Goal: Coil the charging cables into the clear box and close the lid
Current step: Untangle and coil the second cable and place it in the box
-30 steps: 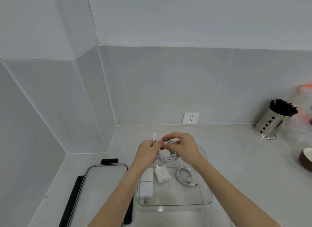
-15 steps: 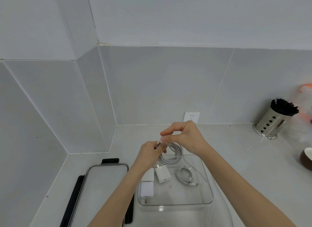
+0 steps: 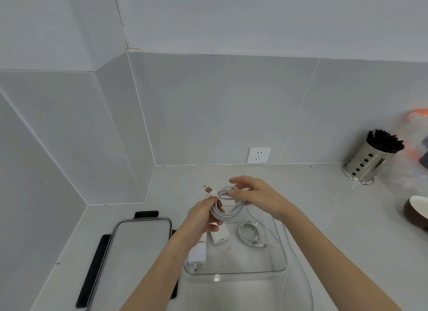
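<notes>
A coiled white charging cable [image 3: 228, 203] is held above the far end of the clear box [image 3: 281, 253]. My left hand [image 3: 203, 220] grips the coil's left side, and an orange-tipped USB plug [image 3: 208, 191] sticks up above my fingers. My right hand [image 3: 254, 193] rests on the coil's right side with fingers spread. Inside the box lie a smaller coiled white cable [image 3: 249, 233] and two white charger bricks [image 3: 220, 235] [image 3: 196, 256]. The box lid [image 3: 139, 248], clear with black latches, lies flat to the left of the box.
A steel holder of black sticks [image 3: 370, 158] stands at the back right. A brown bowl [image 3: 416, 212] sits at the right edge. A white wall socket [image 3: 258, 155] is on the back wall. The counter ends in a tiled corner on the left.
My right hand has lowered from pinching the cable end and its fingers have spread over the coil. The orange plug now stands up above my left hand.
</notes>
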